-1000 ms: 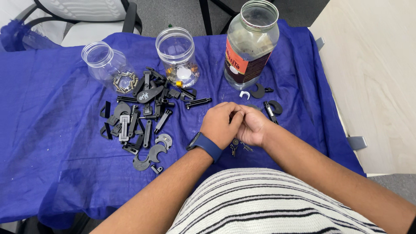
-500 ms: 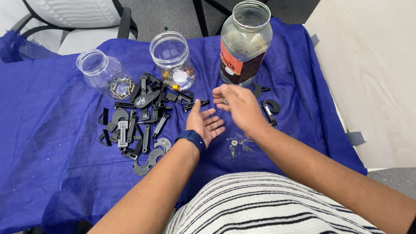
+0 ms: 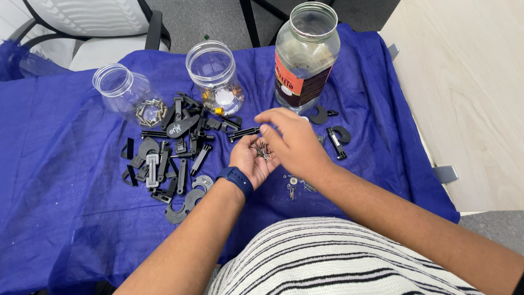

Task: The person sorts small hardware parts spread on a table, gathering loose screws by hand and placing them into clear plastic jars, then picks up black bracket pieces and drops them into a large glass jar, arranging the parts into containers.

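The hands, clasped together a second ago, have parted; the left hand (image 3: 252, 162) now lies palm-up and cupped under a small heap of screws (image 3: 263, 149), while the right hand (image 3: 292, 141) hovers over them with loose fingers; a few more fasteners (image 3: 295, 184) lie on the blue cloth (image 3: 65, 180) just beside.

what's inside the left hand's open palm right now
A small heap of screws lies in the cupped left hand. The right hand reaches over it and covers part of the palm, so anything beneath those fingers is hidden.
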